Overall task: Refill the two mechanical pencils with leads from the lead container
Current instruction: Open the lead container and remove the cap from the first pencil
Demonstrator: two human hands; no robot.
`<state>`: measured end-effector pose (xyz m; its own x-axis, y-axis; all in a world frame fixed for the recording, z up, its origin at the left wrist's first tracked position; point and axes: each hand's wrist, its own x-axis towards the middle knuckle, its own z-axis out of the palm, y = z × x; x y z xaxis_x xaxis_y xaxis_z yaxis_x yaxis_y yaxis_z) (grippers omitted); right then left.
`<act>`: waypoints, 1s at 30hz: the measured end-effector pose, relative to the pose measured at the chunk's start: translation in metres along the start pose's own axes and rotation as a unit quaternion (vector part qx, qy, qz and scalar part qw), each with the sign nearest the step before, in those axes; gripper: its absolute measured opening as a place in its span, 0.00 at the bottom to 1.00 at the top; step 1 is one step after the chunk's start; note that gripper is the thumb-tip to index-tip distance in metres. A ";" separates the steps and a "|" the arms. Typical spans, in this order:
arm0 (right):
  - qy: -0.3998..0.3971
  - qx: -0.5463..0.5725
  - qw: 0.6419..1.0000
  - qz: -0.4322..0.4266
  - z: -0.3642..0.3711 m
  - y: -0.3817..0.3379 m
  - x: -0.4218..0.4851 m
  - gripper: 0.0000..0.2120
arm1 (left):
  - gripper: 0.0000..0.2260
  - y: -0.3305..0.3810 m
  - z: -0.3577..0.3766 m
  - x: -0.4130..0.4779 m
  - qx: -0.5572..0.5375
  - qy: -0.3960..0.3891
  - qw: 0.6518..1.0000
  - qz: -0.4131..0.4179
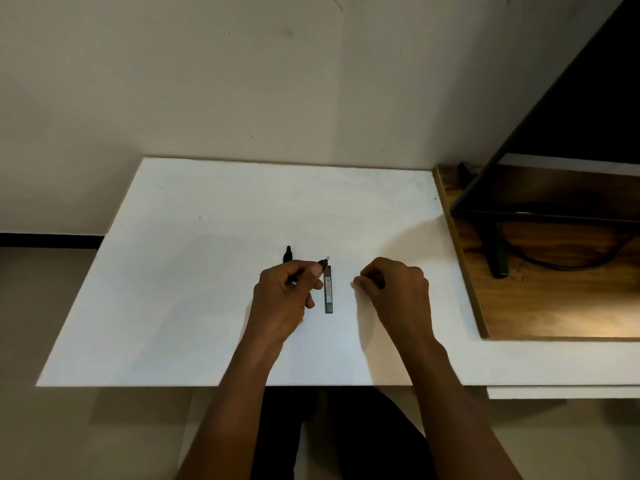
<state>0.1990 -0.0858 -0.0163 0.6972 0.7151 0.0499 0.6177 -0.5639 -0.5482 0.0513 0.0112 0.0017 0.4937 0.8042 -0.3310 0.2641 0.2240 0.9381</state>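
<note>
Pencil (322, 264) sat clasped in the left hand (284, 299) at frame centre, eraser end exposed; right hand (394, 289) pinched closed, contents unclear. Lead container (328, 289) lay between. Next likely: opening it.

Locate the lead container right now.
In the head view, the lead container lies flat on the white board, near its centre, between the left hand and the right hand, nearer the left.

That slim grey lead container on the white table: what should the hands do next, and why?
Probably the right hand, pinched shut beside it, should pick up the slim grey lead container, which lies untouched on the white table. The left hand already holds a black mechanical pencil.
</note>
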 end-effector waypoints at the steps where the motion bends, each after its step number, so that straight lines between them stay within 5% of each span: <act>1: -0.007 -0.020 1.000 -0.007 0.002 -0.001 -0.001 0.04 | 0.07 0.000 0.000 0.000 -0.001 0.000 1.000 0.000; 8: -0.001 0.005 1.000 0.008 0.003 -0.005 0.000 0.05 | 0.06 -0.006 0.001 0.002 0.003 -0.004 1.000 -0.003; 17: -0.074 0.037 0.993 0.086 -0.010 -0.005 -0.003 0.21 | 0.08 -0.011 0.000 0.006 0.023 -0.001 1.000 -0.006; 30: -0.066 0.035 0.996 0.045 0.000 -0.007 0.000 0.04 | 0.08 -0.012 -0.001 0.008 0.042 0.008 0.999 0.001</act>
<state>0.1950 -0.0818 -0.0122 0.6916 0.7139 -0.1100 0.5252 -0.6015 -0.6019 0.0515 0.0157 -0.0124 0.4807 0.8135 -0.3272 0.3319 0.1766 0.9266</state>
